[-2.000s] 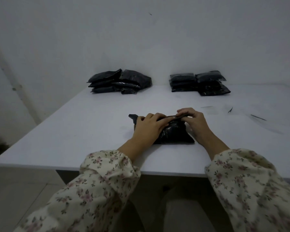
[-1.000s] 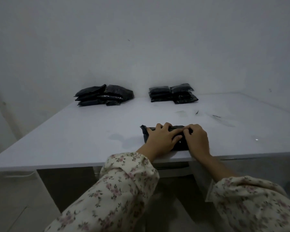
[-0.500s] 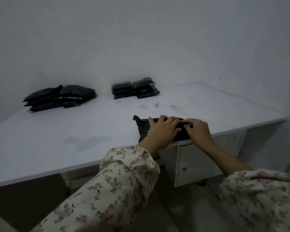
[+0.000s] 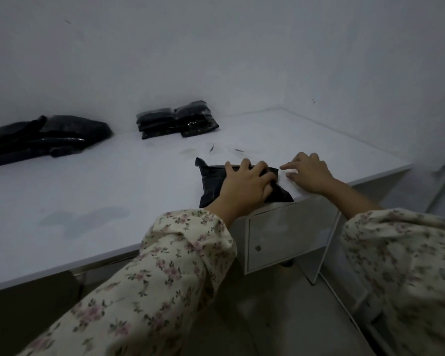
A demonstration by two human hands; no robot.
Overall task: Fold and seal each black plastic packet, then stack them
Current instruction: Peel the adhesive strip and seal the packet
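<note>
Well, our left hand (image 4: 244, 188) pins the packet (image 4: 211, 186) flat-fingered; right hand (image 4: 310, 176), three o'clock, slack and empty, so the fold could spring.

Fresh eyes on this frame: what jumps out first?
The black packet at the table's near edge, pressed flat under the left hand, with the right hand just beside it, off the packet. Next come two heaps of black packets by the back wall: a loose pile at far left and a tidier stack nearer the middle.
</note>
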